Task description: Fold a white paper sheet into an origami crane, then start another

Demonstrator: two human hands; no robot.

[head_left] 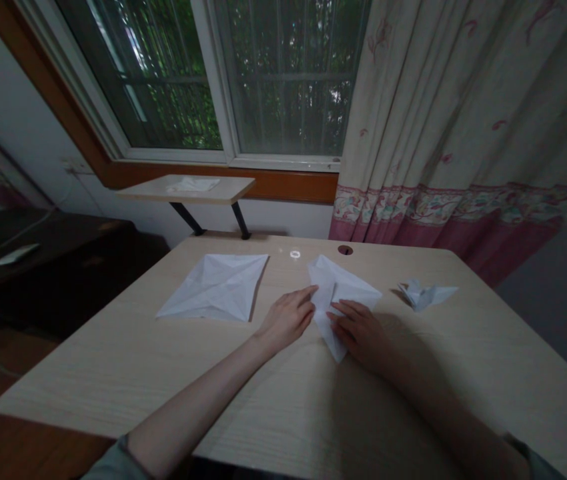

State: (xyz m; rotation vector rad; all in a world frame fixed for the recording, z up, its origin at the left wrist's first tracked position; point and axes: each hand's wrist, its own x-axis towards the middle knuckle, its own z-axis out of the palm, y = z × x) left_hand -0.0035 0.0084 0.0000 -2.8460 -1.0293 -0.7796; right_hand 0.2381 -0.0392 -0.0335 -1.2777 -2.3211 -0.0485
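Observation:
A partly folded sheet of white paper [351, 285] lies on the table, with both hands on it. My left hand [286, 319] is at its left edge, the index finger stretched out onto the paper and the other fingers bent below it. My right hand [361, 332] rests on the lower right part with its fingers apart, covering some of the paper. A raised fold shows between the hands, and one pointed corner sticks out toward me. To the right sits a small folded paper figure [426, 295] with pointed ends. A creased square sheet [221, 287] lies flat to the left.
The light wooden table [273, 400] has a round hole cover [345, 250] near its back edge. A small raised shelf [233, 190] at the back left carries more white paper [196, 184]. Behind are a window and a long curtain [413, 207]; a dark cabinet [78, 247] stands left.

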